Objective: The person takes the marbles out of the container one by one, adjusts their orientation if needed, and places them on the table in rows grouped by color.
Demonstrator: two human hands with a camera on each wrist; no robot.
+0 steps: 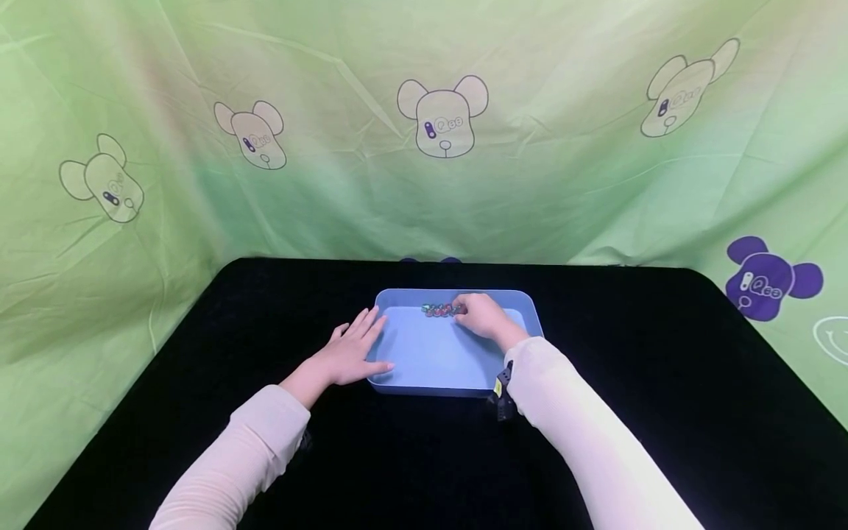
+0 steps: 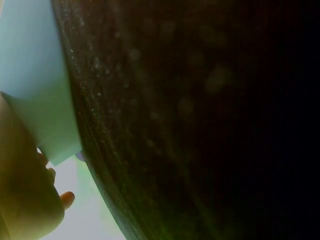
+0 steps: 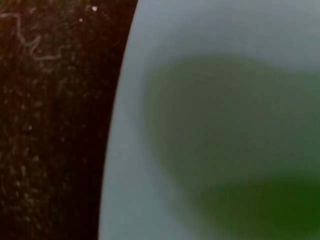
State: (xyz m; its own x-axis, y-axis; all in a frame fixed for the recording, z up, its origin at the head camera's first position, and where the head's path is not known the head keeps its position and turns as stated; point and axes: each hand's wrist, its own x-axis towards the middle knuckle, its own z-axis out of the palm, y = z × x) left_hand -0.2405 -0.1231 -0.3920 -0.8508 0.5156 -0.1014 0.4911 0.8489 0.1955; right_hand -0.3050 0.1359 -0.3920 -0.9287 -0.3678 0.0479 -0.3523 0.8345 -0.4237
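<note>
Our blue tray (image 1: 437,353) holds lined-up marbles (image 1: 437,311); our right hand (image 1: 485,318) pinches the endmost, our left hand (image 1: 347,357) lies spread-fingered at its side.

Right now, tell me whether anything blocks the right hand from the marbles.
Nothing visible does: the right hand is already at the right end of the row of marbles in the tray. The left hand is at the tray's left side, away from the row.

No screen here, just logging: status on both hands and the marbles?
Left hand: fingers spread over left edge of blue tray. Right hand: finger and thumb round marbles, row's right end. No obstacle seen; right hand partly hides marbles.
</note>
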